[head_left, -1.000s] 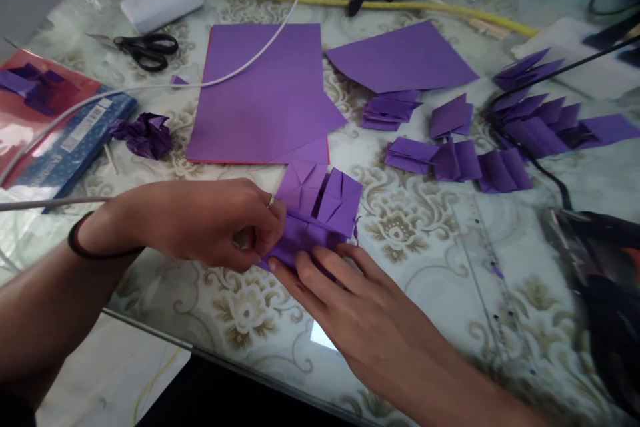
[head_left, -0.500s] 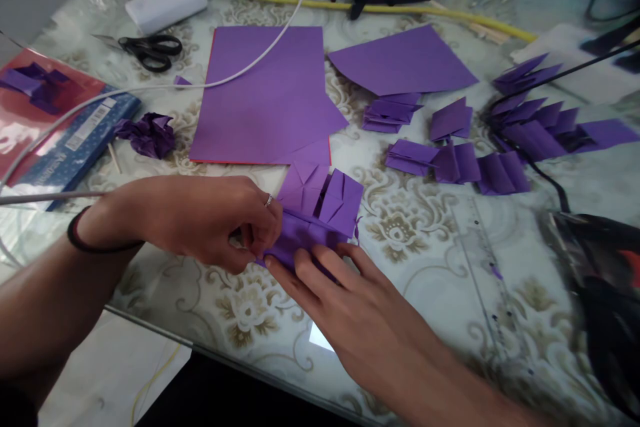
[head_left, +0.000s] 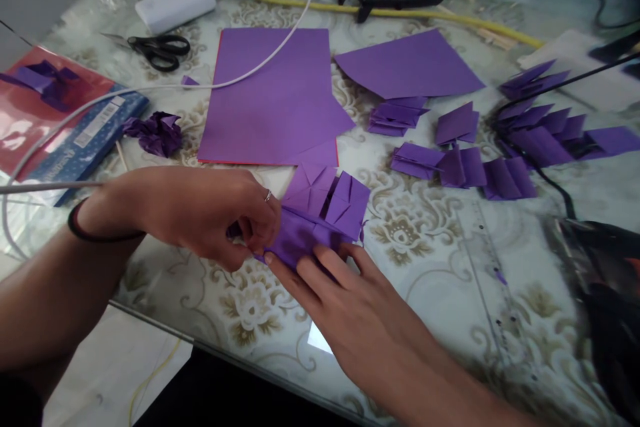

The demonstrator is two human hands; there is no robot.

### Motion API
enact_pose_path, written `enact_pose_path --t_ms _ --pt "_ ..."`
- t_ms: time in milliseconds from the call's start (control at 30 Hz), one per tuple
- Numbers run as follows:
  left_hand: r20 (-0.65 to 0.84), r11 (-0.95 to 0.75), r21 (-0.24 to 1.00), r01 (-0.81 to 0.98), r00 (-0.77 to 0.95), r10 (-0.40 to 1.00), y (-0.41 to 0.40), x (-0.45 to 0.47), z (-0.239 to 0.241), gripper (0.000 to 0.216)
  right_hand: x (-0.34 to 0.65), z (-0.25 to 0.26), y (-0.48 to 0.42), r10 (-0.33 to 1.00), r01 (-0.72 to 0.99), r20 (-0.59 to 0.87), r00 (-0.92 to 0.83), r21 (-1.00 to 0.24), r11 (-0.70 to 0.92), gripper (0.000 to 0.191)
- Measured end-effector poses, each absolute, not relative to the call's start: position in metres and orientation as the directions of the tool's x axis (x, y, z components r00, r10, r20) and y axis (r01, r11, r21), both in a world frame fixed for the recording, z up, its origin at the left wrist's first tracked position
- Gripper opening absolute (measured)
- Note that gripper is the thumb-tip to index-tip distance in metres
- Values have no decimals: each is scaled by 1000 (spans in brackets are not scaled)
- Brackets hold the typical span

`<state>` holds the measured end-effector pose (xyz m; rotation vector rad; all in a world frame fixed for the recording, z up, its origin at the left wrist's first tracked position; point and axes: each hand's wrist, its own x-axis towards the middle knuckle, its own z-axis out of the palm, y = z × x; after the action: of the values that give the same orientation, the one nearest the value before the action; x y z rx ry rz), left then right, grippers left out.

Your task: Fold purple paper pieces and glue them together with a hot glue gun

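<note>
A creased, folded piece of purple paper (head_left: 310, 230) lies on the table in front of me, its upper flaps showing crossed fold lines. At its lower left corner, my left hand (head_left: 220, 217) pinches the paper between thumb and fingers; a ring and a dark wrist band show on it. My right hand (head_left: 345, 287) lies across the paper's lower edge, fingers outstretched and pressing it down. The right index fingertip almost meets the left thumb. Just beyond the folded piece are flat purple sheets (head_left: 270, 93) with a red edge beneath.
Several folded purple pieces (head_left: 460, 167) stand at the right, near a clear ruler (head_left: 487, 273). Black scissors (head_left: 160, 50), crumpled purple paper (head_left: 155, 133) and a blue-and-red packet (head_left: 95, 140) lie left. A white power bank (head_left: 175, 5) and its cable cross the back.
The view has shifted slightly, so everything sits a little further right. Both hands stay on the folded paper, with only a small movement of the left fingers at its corner.
</note>
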<state>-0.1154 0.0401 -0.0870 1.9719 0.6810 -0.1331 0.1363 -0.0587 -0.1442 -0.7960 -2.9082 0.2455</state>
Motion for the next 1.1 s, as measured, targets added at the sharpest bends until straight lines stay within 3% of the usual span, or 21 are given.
enact_pose_path --t_ms 567,900,1100 --pt "-376 -359 780 513 842 386 42 -121 -85 24 127 -140 -53 540 519 33 -841 -234 822 72" --pt "-413 -315 784 536 828 380 39 -118 -76 34 126 -137 -45 538 514 -30 -842 -343 786 77" --pt "-442 -319 764 561 815 374 39 -118 -76 38 124 -137 -45 554 531 -35 -832 -343 775 73"
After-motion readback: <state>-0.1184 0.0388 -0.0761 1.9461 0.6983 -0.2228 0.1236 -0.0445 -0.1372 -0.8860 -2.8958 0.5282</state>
